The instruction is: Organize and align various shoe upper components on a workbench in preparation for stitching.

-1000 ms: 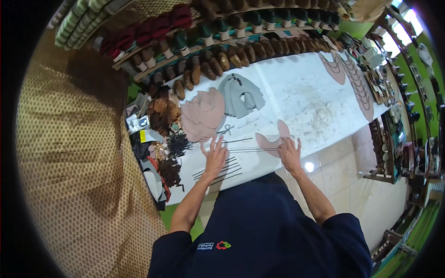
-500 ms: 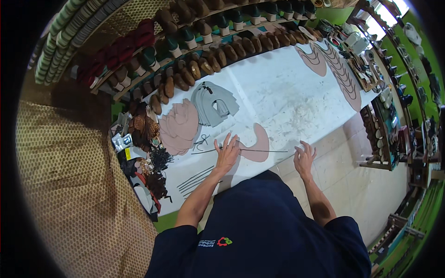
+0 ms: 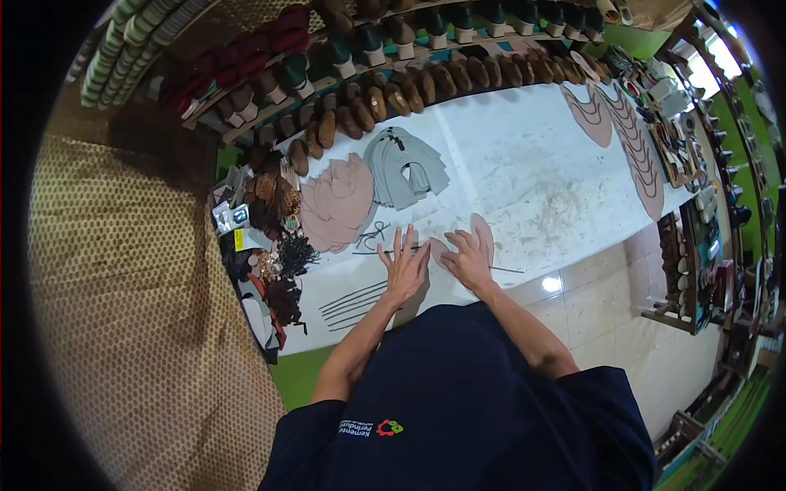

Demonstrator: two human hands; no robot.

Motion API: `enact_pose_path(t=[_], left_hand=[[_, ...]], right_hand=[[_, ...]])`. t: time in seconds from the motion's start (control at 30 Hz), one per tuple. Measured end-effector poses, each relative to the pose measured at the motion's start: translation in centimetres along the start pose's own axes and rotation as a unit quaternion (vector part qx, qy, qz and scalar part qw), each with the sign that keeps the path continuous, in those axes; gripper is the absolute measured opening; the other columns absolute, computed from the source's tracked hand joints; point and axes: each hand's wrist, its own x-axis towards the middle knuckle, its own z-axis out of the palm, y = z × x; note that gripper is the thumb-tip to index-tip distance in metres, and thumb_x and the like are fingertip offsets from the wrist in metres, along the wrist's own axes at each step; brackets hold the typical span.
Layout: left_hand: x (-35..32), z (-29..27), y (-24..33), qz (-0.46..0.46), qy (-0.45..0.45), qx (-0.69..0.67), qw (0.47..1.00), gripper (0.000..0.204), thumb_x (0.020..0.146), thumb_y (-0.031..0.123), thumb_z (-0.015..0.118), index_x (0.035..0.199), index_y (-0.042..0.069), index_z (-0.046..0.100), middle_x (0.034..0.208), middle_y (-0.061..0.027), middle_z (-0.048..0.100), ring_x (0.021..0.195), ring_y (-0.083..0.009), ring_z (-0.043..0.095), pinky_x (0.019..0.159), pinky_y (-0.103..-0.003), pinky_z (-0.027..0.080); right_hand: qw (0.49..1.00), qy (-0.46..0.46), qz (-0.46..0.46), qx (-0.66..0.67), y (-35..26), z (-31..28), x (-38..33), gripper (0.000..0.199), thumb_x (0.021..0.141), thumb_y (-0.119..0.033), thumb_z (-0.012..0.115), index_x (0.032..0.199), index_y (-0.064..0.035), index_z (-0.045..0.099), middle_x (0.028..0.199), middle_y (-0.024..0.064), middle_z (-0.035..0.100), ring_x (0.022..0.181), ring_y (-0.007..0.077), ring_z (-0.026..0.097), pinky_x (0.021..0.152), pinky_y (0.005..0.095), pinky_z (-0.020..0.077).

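Observation:
A pink crescent-shaped piece (image 3: 483,236) lies flat near the table's front edge, partly covered by my right hand (image 3: 469,263). That hand rests on it with bent fingers slightly apart. A thin dark strip (image 3: 508,270) runs across the piece and beneath both hands, its right end sticking out. Just left of the piece, my left hand (image 3: 404,267) lies with fingers spread, touching the strip. Several similar dark strips (image 3: 354,301) lie side by side to its left. Beyond it is a small tangle of dark cord (image 3: 376,236).
Overlapping pink pieces (image 3: 336,203) and a fanned grey stack (image 3: 409,168) lie farther back on the white table (image 3: 524,155). Crescent pieces with dark curved lines (image 3: 639,155) line the far right. Brown shoe lasts (image 3: 397,100) edge the back; mixed scraps (image 3: 278,196) crowd the left.
My right hand has moved left from beside the strip's right end onto the pink piece. My left hand stays spread over the strip's left part. The whole view has shifted slightly.

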Motion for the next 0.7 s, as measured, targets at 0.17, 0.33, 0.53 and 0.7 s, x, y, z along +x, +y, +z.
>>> enact_pose_path(t=[0.17, 0.33, 0.53, 0.7], left_hand=[[0.2, -0.4, 0.1, -0.013, -0.009, -0.007, 1.0, 0.042, 0.104, 0.026, 0.058, 0.146, 0.032, 0.061, 0.177, -0.014, 0.015, 0.162, -0.0407, 0.009, 0.111, -0.085, 0.004], [0.5, -0.6, 0.0, -0.025, -0.016, -0.02, 0.999, 0.038, 0.105, 0.028, 0.056, 0.142, 0.032, 0.065, 0.177, -0.014, 0.016, 0.163, -0.0405, 0.01, 0.112, -0.085, 0.004], [0.6, -0.2, -0.3, -0.018, -0.013, -0.024, 0.999, 0.037, 0.105, 0.029, 0.061, 0.141, 0.031, 0.066, 0.177, -0.0139, 0.016, 0.162, -0.0396, 0.009, 0.11, -0.086, 0.003], [1.0, -0.3, -0.4, -0.005, -0.006, -0.018, 1.0, 0.037, 0.104, 0.029, 0.061, 0.141, 0.028, 0.067, 0.177, -0.0139, 0.015, 0.162, -0.0392, 0.008, 0.11, -0.085, 0.004]], right_hand=[[0.999, -0.031, -0.02, -0.038, 0.6, 1.1, 0.6, 0.014, 0.088, -0.024, 0.076, 0.09, -0.0112, 0.081, 0.134, 0.0026, 0.065, 0.137, 0.0257, 0.052, 0.121, 0.0648, 0.0244], [0.999, -0.02, 0.028, -0.011, 0.5, 1.1, 1.4, 0.012, 0.09, -0.022, 0.074, 0.09, -0.0113, 0.079, 0.133, 0.0023, 0.064, 0.137, 0.0235, 0.052, 0.122, 0.0642, 0.0197], [0.999, -0.003, 0.042, -0.004, 0.1, 0.8, 3.4, 0.012, 0.093, -0.022, 0.074, 0.093, -0.0105, 0.078, 0.133, 0.0032, 0.064, 0.134, 0.0233, 0.053, 0.121, 0.0644, 0.0204], [0.999, -0.009, 0.03, -0.009, 0.1, 1.4, 4.4, 0.011, 0.093, -0.021, 0.073, 0.093, -0.011, 0.077, 0.133, 0.0028, 0.064, 0.134, 0.0229, 0.053, 0.121, 0.0648, 0.021]])
